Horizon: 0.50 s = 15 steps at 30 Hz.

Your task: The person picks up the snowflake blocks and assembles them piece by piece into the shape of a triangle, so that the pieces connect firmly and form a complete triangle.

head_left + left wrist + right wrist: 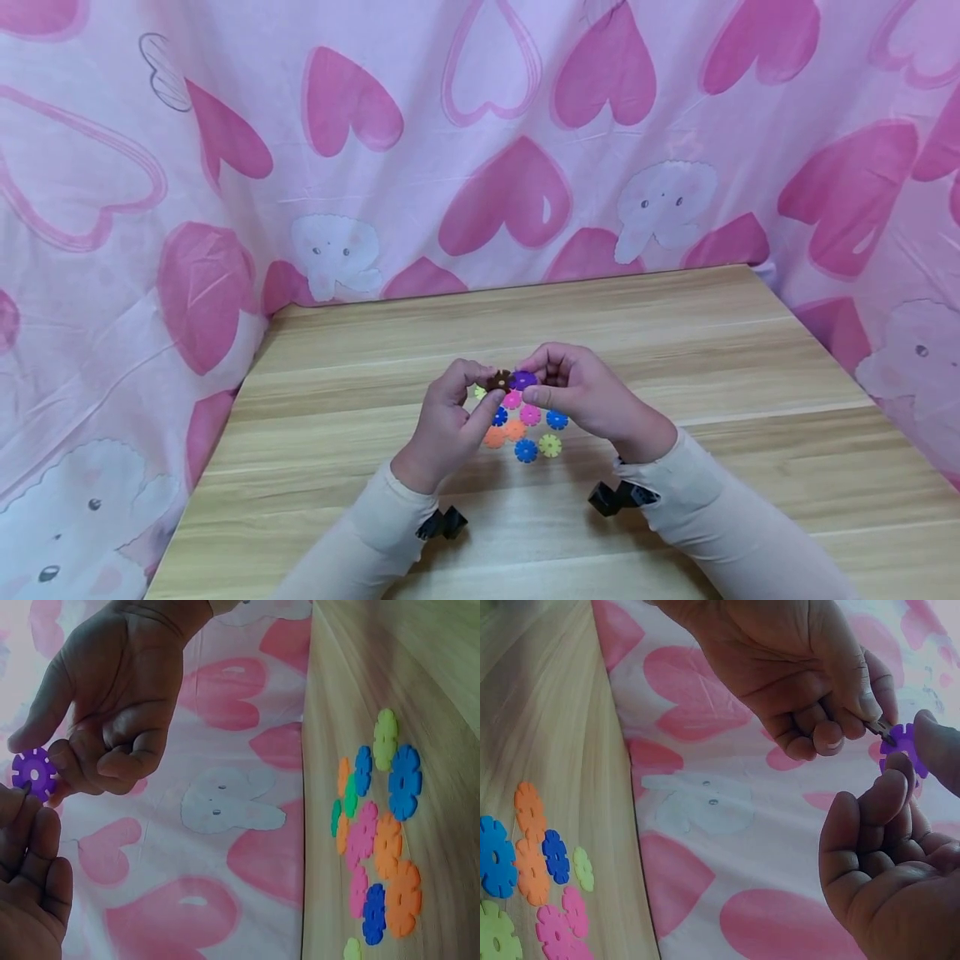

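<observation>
Both hands are raised above the tabletop [337, 467] and meet at two small notched discs; the left hand [453, 421] pinches the brown disc [500, 382] between thumb and fingertip, its other fingers loosely bent; the right hand [596, 400] pinches the purple disc [523, 381] by its outer edge, thumb against fingertip, the remaining fingers curved and holding nothing that shows.

The relation that matters most lies in the gap between the hands: brown is on the left, purple on the right, and their rims meet or overlap at the middle; being round, neither disc has a long axis of its own, but the pair runs crosswise from one hand to the other; each hand is nearest its own disc, so neither arm has the advantage of reach. In the right wrist view the brown disc appears nearly edge-on while the purple one shows its face, so the two seem set at an angle to each other; whether a notch has fully seated in a notch, I cannot tell, since fingertips cover part of the join.

On the tabletop under the hands lies a loose cluster of similar discs; among them are blue [527, 451], orange [495, 437], pink [530, 415] and yellow [550, 446] ones, with green [350, 795] showing in the left wrist view.
</observation>
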Available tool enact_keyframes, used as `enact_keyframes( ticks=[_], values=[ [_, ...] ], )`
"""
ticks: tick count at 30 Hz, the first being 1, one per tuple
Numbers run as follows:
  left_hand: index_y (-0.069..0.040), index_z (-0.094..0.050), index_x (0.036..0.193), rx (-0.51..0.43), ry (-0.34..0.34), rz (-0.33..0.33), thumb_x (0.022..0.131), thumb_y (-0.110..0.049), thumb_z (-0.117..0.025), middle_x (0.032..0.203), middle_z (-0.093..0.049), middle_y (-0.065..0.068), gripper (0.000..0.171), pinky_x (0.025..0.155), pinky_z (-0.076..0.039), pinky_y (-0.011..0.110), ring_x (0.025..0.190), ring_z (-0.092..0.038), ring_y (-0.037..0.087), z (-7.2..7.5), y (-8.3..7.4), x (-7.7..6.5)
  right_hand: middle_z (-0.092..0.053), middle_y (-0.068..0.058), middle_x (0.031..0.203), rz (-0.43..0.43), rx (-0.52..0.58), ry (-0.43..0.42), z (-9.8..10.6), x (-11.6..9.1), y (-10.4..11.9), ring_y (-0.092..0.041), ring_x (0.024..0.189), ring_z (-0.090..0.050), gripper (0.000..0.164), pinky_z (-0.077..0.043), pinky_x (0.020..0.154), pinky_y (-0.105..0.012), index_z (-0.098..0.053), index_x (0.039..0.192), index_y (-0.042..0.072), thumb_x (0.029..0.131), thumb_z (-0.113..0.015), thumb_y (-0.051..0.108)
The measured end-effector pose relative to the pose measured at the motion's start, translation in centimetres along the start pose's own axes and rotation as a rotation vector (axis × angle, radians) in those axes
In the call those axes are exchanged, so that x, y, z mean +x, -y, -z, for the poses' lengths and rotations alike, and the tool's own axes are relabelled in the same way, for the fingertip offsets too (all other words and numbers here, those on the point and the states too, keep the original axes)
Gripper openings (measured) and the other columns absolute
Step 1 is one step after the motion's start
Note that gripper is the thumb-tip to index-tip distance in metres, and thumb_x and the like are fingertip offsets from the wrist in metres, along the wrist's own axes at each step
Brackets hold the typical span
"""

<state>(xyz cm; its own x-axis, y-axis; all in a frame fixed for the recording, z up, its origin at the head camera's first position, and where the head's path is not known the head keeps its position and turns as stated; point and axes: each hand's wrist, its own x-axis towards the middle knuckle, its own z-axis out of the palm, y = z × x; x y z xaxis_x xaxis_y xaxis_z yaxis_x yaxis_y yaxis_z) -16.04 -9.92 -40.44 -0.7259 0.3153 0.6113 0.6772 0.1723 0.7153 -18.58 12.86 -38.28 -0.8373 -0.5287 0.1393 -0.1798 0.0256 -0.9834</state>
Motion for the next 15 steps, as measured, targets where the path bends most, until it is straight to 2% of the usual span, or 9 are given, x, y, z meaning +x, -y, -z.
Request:
enact_keyframes(
  ticks=[7,11,15],
  values=[
    [-0.008,-0.061,0.130,0.040,0.034,-0.027,0.091,0.005,-0.076,0.116,-0.074,0.009,0.044,0.092,-0.061,0.035,0.097,-0.071,0.023,0.5,0.5,0.4,-0.067,-0.015,0.101,-0.016,-0.032,-0.006,0.1,0.1,0.1,-0.021,0.085,-0.065,0.022,-0.061,0.076,-0.027,-0.069,0.118,-0.002,0.099,-0.072,0.008],
    [-0.006,-0.064,0.129,0.082,0.041,-0.027,0.092,0.002,-0.077,0.115,-0.076,0.008,0.040,0.092,-0.061,0.036,0.097,-0.072,0.020,0.6,0.6,0.5,-0.067,-0.015,0.102,-0.057,-0.069,0.012,0.5,0.3,0.1,-0.023,0.086,-0.064,0.026,-0.061,0.075,-0.028,-0.069,0.124,0.001,0.100,-0.072,0.012],
    [-0.007,-0.064,0.130,0.083,0.027,0.011,0.093,-0.001,-0.078,0.113,-0.077,0.006,0.040,0.094,-0.061,0.036,0.098,-0.073,0.018,0.7,0.7,0.5,-0.067,-0.013,0.097,-0.069,-0.166,0.005,1.8,0.6,-0.1,-0.025,0.083,-0.063,0.034,-0.059,0.073,-0.029,-0.069,0.132,0.005,0.099,-0.074,0.013]
  ],
)
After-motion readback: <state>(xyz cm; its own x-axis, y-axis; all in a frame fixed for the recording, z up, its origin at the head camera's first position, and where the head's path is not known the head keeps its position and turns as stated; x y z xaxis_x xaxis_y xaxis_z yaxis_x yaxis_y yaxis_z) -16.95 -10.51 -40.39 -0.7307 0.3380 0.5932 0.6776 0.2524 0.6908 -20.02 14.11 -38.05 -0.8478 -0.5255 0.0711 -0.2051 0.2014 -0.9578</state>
